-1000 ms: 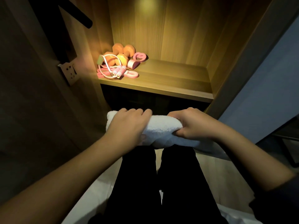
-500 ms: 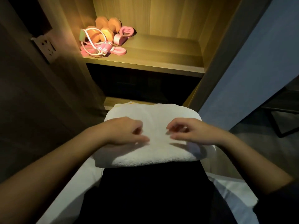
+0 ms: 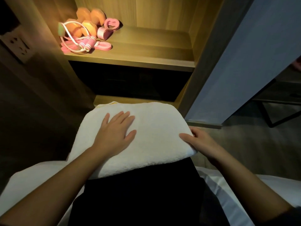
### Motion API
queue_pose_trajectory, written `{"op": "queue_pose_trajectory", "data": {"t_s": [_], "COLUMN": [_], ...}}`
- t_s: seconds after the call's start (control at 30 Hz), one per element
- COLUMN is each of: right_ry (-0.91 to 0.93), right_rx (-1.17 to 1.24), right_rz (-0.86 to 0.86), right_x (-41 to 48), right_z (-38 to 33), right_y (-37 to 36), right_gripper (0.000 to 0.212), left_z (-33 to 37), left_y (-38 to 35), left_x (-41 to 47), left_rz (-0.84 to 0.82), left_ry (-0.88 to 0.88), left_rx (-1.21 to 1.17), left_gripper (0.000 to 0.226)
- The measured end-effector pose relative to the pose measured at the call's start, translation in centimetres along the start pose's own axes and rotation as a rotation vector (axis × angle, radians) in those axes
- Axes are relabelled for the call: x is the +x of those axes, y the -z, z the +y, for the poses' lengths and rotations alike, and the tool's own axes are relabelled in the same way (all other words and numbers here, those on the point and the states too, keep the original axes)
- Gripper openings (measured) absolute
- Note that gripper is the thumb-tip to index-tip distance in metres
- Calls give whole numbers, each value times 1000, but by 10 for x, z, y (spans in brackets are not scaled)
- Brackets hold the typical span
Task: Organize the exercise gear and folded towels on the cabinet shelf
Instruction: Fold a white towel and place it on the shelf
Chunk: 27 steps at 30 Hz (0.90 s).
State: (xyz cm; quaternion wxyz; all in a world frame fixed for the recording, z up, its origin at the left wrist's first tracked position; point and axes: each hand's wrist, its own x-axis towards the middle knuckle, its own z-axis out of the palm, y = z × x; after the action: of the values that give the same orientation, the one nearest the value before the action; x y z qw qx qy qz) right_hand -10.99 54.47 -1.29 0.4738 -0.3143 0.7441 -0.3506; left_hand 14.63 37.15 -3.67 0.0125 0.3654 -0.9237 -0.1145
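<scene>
White folded towel (image 3: 156,128) on lap (image 3: 146,196)

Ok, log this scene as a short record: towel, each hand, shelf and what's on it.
towel: white, folded, lying across the lap, not yet on the shelf
left hand: flat on top of the towel, fingers straight
right hand: grips the towel's right edge, thumb on top
shelf: lit wooden cabinet shelf
gear: orange dumbbells, pink jump rope, pink hand grips, bunched at the shelf's left end
</scene>
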Motion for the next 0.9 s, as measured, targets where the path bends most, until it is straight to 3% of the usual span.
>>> {"op": "queue_pose_trajectory", "data": {"t_s": [0.13, 0.2, 0.37, 0.57, 0.77, 0.9], "right_ry": [90, 119, 154, 75, 27, 4], "right_rx": [-28, 5, 167, 77, -26, -42], "right_rz": [234, 263, 93, -265, -446, -471], "right_x": [2, 2, -3, -4, 3, 3], "right_z": [4, 8, 18, 19, 16, 24], "right_y": [-6, -5, 6, 24, 42, 46], "right_gripper": [22, 11, 15, 50, 43, 48], "left_z": [1, 4, 8, 7, 12, 12], "left_y": [-1, -2, -3, 1, 3, 2], "left_x": [-3, -3, 2, -2, -3, -2], "left_rz": [35, 56, 69, 78, 69, 71], "left_ry": [26, 24, 22, 22, 27, 36], "left_rx": [-34, -50, -64, -81, -95, -98], "left_gripper": [53, 51, 50, 48, 47, 46]}}
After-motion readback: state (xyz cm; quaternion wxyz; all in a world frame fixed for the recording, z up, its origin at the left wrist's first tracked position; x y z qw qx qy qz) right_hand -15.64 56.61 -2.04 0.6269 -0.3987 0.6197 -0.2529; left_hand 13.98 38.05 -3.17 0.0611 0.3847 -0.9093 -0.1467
